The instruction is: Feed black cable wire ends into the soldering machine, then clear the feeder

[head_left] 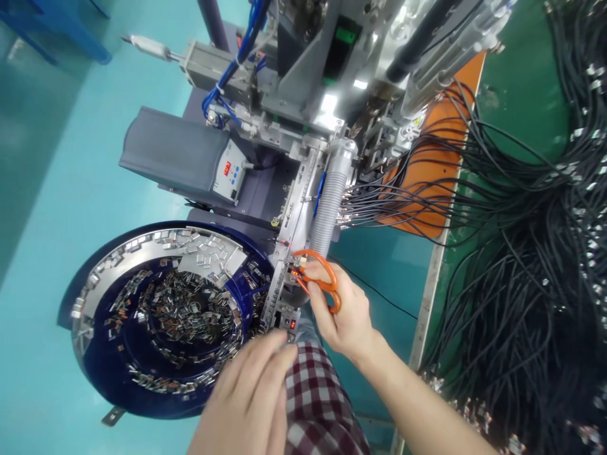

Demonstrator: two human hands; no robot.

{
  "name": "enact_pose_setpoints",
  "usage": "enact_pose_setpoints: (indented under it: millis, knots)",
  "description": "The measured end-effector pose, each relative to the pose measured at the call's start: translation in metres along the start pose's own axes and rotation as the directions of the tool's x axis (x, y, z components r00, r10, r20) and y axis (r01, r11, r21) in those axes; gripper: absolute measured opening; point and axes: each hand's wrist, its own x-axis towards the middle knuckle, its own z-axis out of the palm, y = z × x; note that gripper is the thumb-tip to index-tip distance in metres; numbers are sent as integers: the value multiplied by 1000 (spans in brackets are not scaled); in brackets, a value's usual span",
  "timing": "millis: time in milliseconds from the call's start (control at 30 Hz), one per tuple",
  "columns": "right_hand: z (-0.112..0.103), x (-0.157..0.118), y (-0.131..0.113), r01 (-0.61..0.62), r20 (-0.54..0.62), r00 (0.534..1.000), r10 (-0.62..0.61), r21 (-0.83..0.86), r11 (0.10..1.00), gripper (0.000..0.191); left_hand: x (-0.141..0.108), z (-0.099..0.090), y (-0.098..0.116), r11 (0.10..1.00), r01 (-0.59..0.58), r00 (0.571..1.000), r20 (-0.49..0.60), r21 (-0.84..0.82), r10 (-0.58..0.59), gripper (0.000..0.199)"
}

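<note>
My right hand (342, 316) grips a pair of orange-handled scissors (331, 278) beside the lower end of the feed track (296, 212). Its fingers wrap around the handles, and the scissors' blades are hard to make out. Palm down at the lower middle, my left hand (249, 385) is slightly blurred, its fingers stretched out and nothing seen in it. Close to its fingertips sits a small control box with a red lit switch (293, 324). On the left is a dark blue feeder bowl (107, 373) full of small metal connector shells (190, 309).
A grey controller (177, 151) with a red display stands above the bowl. A ribbed grey hose (327, 212) runs along the track from the machine (303, 69). Many black cables (512, 265) spread over the green table (516, 120) and orange board (427, 189) at right.
</note>
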Motion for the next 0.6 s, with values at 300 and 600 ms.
enact_pose_setpoints:
  millis: [300, 600]
  knots:
    - [3, -2, -1, -117, -87, 989, 120, 34, 993, 28, 74, 0, 43, 107, -262, 861, 182, 959, 474, 32]
    - [4, -3, 0, -167, -90, 981, 172, 66, 984, 29, 80, -3, 40, -44, -257, 802, 239, 965, 548, 38]
